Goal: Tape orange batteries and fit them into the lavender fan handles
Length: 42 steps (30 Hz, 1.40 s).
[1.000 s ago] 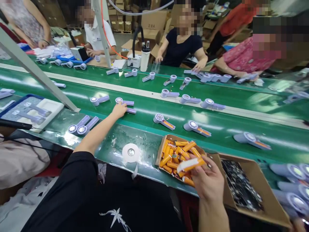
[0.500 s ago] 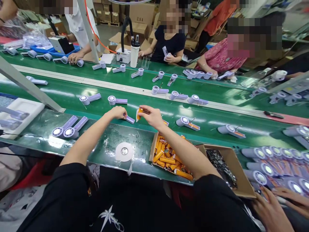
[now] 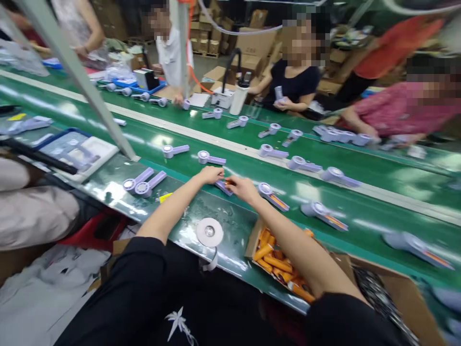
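My left hand [image 3: 212,175] is closed at the head end of a lilac handheld fan [image 3: 225,189], whose open handle points toward me and to the right. Most of the fan's head is hidden under that hand. My right hand [image 3: 246,190] pinches an orange cylindrical battery [image 3: 227,183] right at the handle; whether it lies inside the handle I cannot tell. Below my right forearm, a cardboard box [image 3: 253,240] holds many orange batteries [image 3: 276,263]. A roll of white tape [image 3: 210,231] lies on the green bench in front of me.
More fans [image 3: 212,158] lie along the green belt [image 3: 194,185], several with orange batteries in their handles. Two fans [image 3: 144,187] rest on the bench at left. A box of dark small parts [image 3: 382,293] sits at right. Co-workers [image 3: 293,72] work across the line.
My view has swung left. My right hand has brought the orange battery, held apart from the fan before, down to the fan's handle. My left hand stays on the fan.
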Available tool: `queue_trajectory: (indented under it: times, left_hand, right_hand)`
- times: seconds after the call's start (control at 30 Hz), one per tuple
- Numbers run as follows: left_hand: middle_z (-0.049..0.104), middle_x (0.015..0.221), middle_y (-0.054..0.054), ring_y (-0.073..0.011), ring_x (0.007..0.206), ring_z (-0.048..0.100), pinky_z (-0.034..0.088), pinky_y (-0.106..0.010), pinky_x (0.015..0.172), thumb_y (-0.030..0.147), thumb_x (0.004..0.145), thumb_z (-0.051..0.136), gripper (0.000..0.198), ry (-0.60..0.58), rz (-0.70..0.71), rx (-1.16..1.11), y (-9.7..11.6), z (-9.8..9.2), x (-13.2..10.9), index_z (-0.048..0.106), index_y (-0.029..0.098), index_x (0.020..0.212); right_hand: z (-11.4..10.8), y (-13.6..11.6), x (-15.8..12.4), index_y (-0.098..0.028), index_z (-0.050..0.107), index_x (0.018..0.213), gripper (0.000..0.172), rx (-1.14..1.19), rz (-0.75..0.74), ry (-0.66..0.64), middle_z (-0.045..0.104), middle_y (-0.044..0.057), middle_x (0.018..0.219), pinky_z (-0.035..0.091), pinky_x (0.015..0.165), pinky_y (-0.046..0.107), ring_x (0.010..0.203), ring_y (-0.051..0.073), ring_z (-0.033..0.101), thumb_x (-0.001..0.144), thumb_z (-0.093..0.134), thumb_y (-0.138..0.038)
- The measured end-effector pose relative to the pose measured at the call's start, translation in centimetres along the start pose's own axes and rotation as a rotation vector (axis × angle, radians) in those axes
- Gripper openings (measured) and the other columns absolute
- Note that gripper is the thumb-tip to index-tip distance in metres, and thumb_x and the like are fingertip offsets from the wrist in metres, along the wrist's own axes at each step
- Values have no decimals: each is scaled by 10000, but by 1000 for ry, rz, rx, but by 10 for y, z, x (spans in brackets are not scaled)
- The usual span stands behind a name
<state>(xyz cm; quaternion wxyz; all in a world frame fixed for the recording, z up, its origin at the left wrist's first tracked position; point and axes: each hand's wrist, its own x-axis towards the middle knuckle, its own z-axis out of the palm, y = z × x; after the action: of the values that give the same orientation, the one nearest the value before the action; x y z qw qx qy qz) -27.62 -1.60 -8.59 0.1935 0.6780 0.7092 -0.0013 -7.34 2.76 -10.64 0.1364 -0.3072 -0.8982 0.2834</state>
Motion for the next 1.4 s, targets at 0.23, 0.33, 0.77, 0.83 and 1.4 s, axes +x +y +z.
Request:
queue_trajectory:
  times: [0.23,0.33,0.77,0.83,1.4]
  left_hand:
    - [753,1360,-71,-255,1255,699,508,-343,975,328,1087,594,227,20,-12,-106,4,14,2,719,242,1256]
    - [757,1356,-70,-251,1253,698,498,-341,966,310,1084,613,227,31,-12,-146,7,17,3,717,225,1267]
    - [765,1339,-86,-294,1284,677,469,-362,1016,260,1054,616,207,91,1,-168,24,22,18,727,188,1214]
    - [772,1325,-72,-287,1284,676,469,-358,1023,257,1043,625,192,97,8,-168,25,24,22,724,196,1195]
    - [787,1265,-70,-292,1219,713,468,-335,905,336,1079,582,187,85,19,-91,37,19,28,708,219,1153]
  right_hand:
    - [0,0,-2,-199,792,1328,339,-179,162,-79,821,108,1125,577,872,323,1038,272,801,1022,703,-314]
    - [-2,-12,5,-191,767,1409,405,-377,162,-162,805,179,1141,582,873,381,1070,345,789,1053,659,-350]
    - [-18,14,-16,-153,698,1357,354,-154,175,-93,804,97,1122,556,961,320,1040,239,761,1034,695,-301]
    - [-22,22,-21,-176,704,1384,385,-106,169,-96,810,74,1107,557,977,314,1027,222,763,1013,724,-277]
    - [-20,-9,1,-176,691,1481,550,-506,171,-357,715,236,1366,602,1052,529,1262,377,734,1147,379,-482]
